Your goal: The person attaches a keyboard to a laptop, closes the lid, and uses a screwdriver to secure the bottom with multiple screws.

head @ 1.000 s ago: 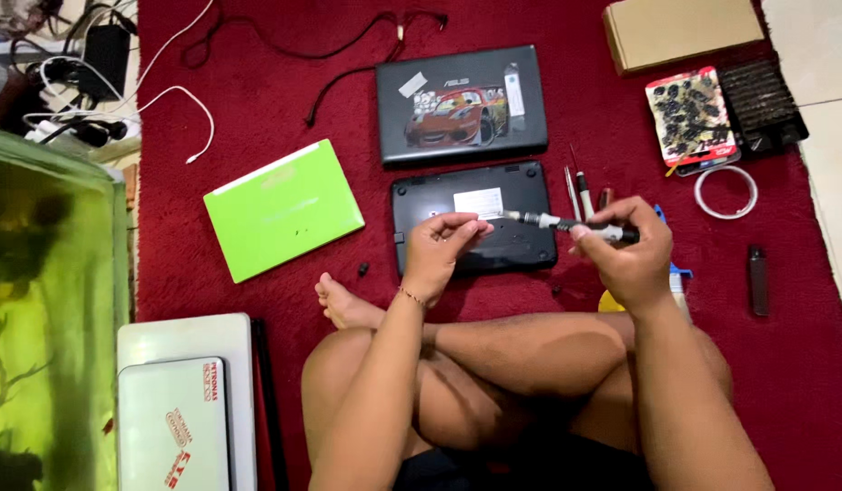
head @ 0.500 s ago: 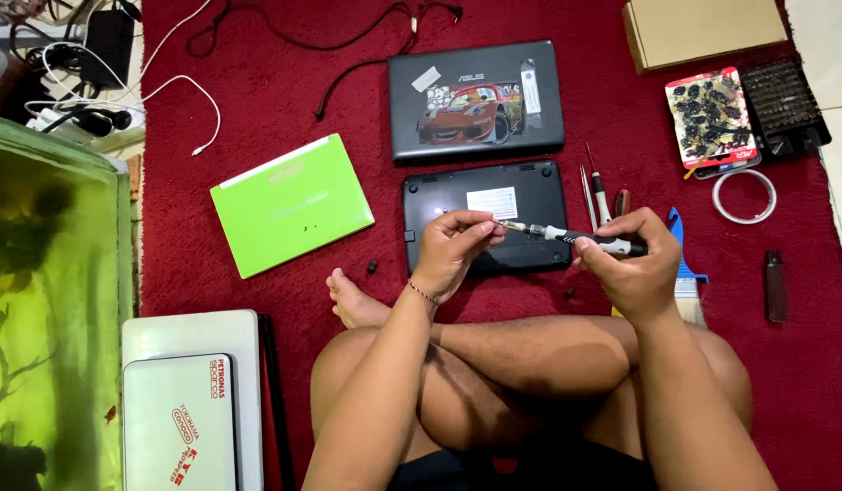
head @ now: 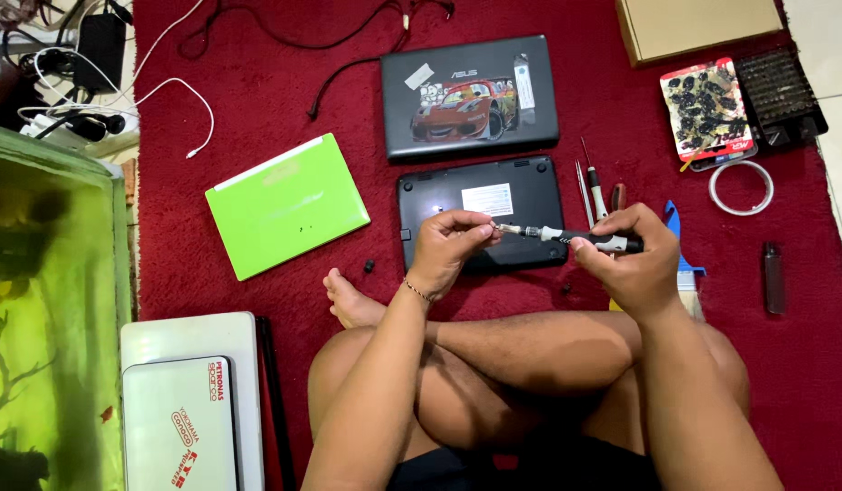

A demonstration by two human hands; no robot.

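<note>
While the person sits cross-legged on the red carpet point(head: 257, 300), both hands meet just above the near edge of a black laptop point(head: 480, 214) lying upside down in front of the knees. The right hand point(head: 625, 259) is closed around the handle of a screwdriver point(head: 575, 238), which lies level and points left; the left hand point(head: 448, 245) pinches its metal tip between thumb and fingers. Just right of the black laptop lie loose thin tools point(head: 592, 186). Left of it sits a green laptop point(head: 284, 205), closed. Beyond it, touching its far edge, lies a dark laptop with a car picture point(head: 471, 95). Farther right of the black laptop are a white tape ring point(head: 741, 186) and a tray of bits point(head: 780, 91).
</note>
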